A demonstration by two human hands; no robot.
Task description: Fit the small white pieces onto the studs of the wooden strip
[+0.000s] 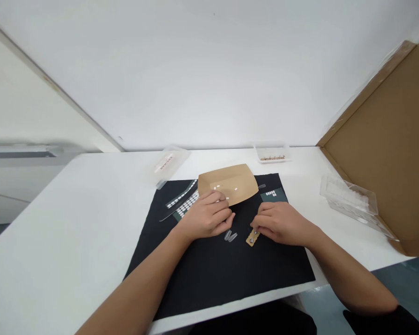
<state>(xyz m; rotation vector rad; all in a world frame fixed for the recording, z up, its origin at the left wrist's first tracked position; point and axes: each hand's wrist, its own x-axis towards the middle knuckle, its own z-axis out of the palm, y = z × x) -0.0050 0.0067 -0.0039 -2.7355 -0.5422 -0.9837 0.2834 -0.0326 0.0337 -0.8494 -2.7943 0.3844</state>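
My left hand (208, 217) rests on the black mat (223, 270), fingers curled, its fingertips next to some small clear plastic pieces (230, 236). My right hand (282, 223) lies close beside it, fingers closed on the end of a small tan strip (252, 238) with metal studs that lies on the mat. Just beyond both hands sits a brown paper tray (230, 184) holding a few small white bits.
Dark sheets of white stickers (185, 202) lie left of the tray, another (273, 194) to its right. Clear plastic boxes stand at the back left (169, 164), back (270, 152) and right (349, 200). A large cardboard panel (387, 144) leans at the right.
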